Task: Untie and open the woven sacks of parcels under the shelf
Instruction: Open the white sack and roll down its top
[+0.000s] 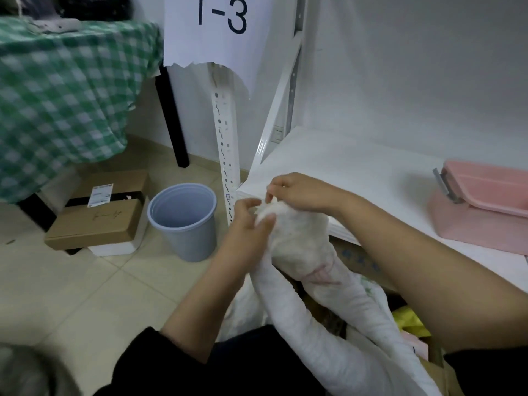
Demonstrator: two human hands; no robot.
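Observation:
A white woven sack (300, 241) rises in front of the white shelf board (343, 167), its neck bunched and twisted upward. My left hand (248, 227) grips the bunched neck from the left side. My right hand (300, 191) pinches the tip of the neck from above, fingers closed on the white material. A pink tie or band (321, 274) wraps the sack lower down. The sack's body runs down toward my lap (328, 332). Parcels show beneath the shelf at the right, one yellow (408, 321).
A grey-blue bucket (183, 221) stands on the tiled floor left of the shelf post (227, 155). Cardboard boxes (97, 221) lie beside it under a green checked tablecloth (63, 95). A pink lidded box (483, 204) sits on the shelf at the right.

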